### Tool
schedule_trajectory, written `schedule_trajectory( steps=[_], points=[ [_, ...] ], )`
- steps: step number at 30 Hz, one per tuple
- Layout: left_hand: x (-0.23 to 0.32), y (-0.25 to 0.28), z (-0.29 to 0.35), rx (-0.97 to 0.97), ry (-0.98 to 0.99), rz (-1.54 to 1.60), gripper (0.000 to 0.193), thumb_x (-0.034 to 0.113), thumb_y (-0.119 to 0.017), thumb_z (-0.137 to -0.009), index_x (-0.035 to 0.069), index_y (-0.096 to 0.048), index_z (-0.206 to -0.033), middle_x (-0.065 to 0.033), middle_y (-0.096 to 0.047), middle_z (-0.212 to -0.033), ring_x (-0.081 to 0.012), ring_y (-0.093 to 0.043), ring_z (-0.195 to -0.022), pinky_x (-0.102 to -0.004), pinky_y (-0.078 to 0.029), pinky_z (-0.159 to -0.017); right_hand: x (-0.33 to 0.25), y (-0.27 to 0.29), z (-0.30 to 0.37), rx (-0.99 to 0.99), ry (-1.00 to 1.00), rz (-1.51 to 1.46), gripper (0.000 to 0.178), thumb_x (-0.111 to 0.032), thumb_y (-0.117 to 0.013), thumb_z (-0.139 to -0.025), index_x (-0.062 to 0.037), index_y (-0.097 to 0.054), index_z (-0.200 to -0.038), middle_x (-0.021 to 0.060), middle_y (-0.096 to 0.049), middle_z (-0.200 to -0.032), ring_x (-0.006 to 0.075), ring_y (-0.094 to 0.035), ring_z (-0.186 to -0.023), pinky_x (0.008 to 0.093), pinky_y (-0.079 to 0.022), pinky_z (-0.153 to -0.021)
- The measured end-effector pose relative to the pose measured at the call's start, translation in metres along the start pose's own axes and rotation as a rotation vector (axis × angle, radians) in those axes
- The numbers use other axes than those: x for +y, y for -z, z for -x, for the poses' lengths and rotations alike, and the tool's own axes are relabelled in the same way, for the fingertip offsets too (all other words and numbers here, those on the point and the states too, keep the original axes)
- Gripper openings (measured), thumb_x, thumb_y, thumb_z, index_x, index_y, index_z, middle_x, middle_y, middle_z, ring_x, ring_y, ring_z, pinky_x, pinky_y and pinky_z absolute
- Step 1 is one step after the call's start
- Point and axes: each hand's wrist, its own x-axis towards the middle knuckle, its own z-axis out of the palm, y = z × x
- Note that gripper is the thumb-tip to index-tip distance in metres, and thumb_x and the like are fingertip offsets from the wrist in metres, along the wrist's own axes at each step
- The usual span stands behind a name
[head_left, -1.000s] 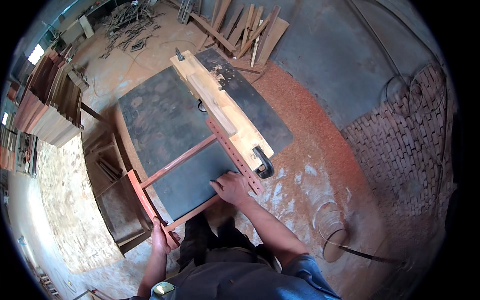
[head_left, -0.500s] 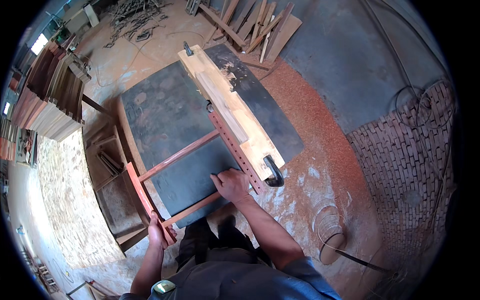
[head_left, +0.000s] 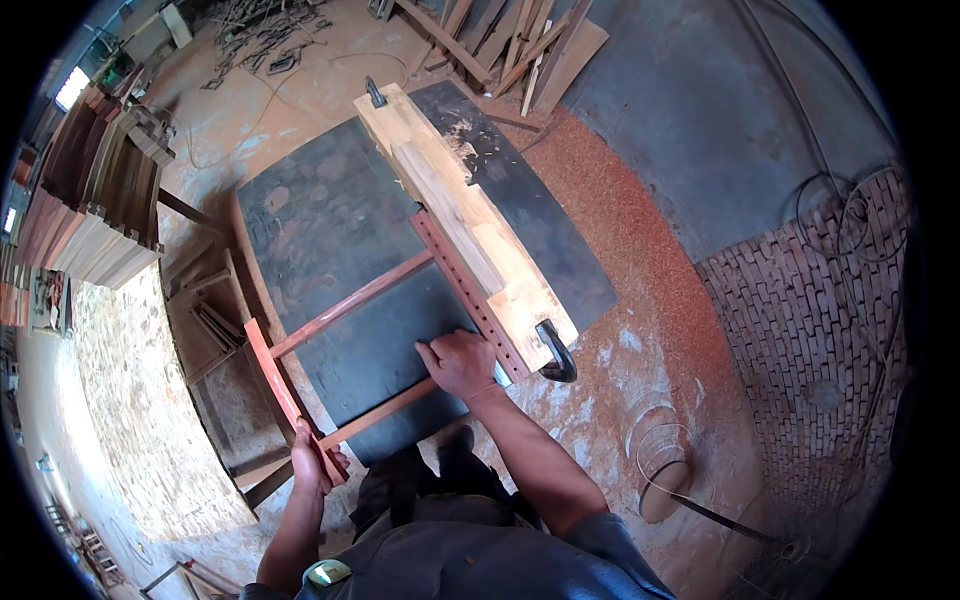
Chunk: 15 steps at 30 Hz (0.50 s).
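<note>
A reddish wooden frame lies on a dark tabletop [head_left: 330, 220]. It has two long side rails joined by two crossbars [head_left: 350, 300]. My left hand [head_left: 315, 460] is closed round the near end of the left side rail [head_left: 272, 375]. Closed at the near right corner, my right hand [head_left: 460, 363] grips the frame where crossbar and right rail meet; its fingertips are hidden. A row of small holes runs along that right rail [head_left: 465, 285], which lies beside a pale wooden board [head_left: 520, 290]. Black clamps [head_left: 556, 352] sit at both ends of the board.
Wood shavings [head_left: 458, 145] lie beyond the board. Stacked planks [head_left: 95, 200] stand at the left, above a wooden bin-like structure [head_left: 225, 400]. Loose boards [head_left: 540, 60] lean at the back. Sawdust [head_left: 620, 210] covers the floor right of the table, near a cable [head_left: 735, 520].
The frame has slid slightly away from me along the pale board, and its right rail now covers the small metal piece at its far end. Both hands moved with it and kept their grip.
</note>
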Motion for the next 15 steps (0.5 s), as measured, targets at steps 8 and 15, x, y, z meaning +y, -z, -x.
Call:
schedule_trajectory(
  steps=[8,15],
  points=[
    [0.013,-0.002,-0.009,-0.007,-0.037,-0.03,0.069,0.075,-0.042,-0.092,0.007,-0.05,-0.084,-0.0084,-0.051,-0.064,-0.0256,-0.053,-0.052,-0.0399,-0.047,-0.052,0.0,-0.008,-0.014,0.005,0.007,0.015,0.037,-0.027,-0.079,-0.075,-0.0153,-0.051,-0.054,0.0013,-0.055,-0.054,0.0212,-0.057,-0.053,0.0384,-0.046,-0.046],
    [0.031,-0.018,-0.004,0.004,-0.049,-0.055,0.07,0.076,-0.04,-0.091,0.007,-0.051,-0.084,-0.0076,-0.051,-0.064,-0.0254,-0.052,-0.053,-0.0396,-0.047,-0.053,0.003,-0.019,-0.025,0.023,0.013,0.006,0.037,-0.026,-0.08,-0.074,-0.0148,-0.051,-0.054,0.0016,-0.053,-0.055,0.0218,-0.057,-0.052,0.0384,-0.045,-0.045]
  ],
)
